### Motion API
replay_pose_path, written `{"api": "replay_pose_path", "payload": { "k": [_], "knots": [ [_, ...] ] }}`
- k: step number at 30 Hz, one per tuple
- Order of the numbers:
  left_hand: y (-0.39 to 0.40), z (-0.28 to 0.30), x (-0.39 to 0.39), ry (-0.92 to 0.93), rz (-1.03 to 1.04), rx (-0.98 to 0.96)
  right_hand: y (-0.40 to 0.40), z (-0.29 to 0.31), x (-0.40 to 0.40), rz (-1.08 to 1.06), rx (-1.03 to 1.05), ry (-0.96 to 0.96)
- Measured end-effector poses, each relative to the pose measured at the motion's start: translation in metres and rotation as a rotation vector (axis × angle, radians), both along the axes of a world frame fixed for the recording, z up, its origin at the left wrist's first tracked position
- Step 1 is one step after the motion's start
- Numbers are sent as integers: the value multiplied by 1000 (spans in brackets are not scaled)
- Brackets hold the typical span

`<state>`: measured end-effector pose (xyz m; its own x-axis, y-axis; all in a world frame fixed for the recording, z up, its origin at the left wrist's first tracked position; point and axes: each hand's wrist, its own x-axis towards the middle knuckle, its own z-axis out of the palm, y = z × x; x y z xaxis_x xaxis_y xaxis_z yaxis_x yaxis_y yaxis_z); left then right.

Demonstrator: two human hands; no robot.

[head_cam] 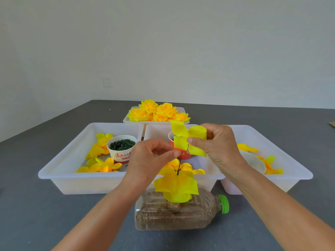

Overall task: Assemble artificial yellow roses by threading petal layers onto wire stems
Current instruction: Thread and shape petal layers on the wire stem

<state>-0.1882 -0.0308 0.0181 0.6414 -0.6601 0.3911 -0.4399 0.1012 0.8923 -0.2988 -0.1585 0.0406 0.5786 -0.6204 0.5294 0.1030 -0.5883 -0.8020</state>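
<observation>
In the head view, the wire stem [179, 163] stands almost upright, leaning a little to the right at its top, and its lower end passes through the petal layers [176, 185] already threaded, which sit above the lying plastic bottle [179, 211] with the green cap [224, 204]. The left hand [152, 156] pinches the top of the wire between thumb and fingertips. The right hand [220, 144] grips a new four-lobed petal layer [188, 137] just above and slightly right of the wire tip, so I judge this hand is the nearer one to bring the petal's centre down along the wire. The white paper cup [121, 148] full of dark green pieces carries red Chinese characters; I read "舌尖上的", and the rest is hidden. The red cup [181, 151] behind the hands shows no legible writing.
</observation>
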Motion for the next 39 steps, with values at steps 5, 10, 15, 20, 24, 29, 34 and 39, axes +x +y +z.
{"api": "replay_pose_path", "payload": {
  "k": [5, 10, 15, 20, 24, 29, 34, 39],
  "knots": [
    [4, -11, -8, 72, -6, 45, 10, -5, 0, 94, 111, 28],
    [8, -15, -12, 103, -51, 43, 19, -9, -4, 144, 289, 11],
    [7, -18, -11, 98, -90, 60, 21, -10, -8, 191, 361, 21],
    [6, -19, -9, 67, -107, 69, 21, -11, -11, 226, 366, -9],
    [6, -18, -9, 60, -104, 78, 22, -11, -13, 256, 367, -32],
    [7, -17, -9, 52, -105, 83, 22, -13, -14, 294, 314, -61],
    [7, -16, -10, 54, -113, 82, 21, -13, -17, 264, 122, -58],
    [7, -15, -10, 44, -118, 86, 20, -14, -19, 219, -84, -60]
  ]
}}
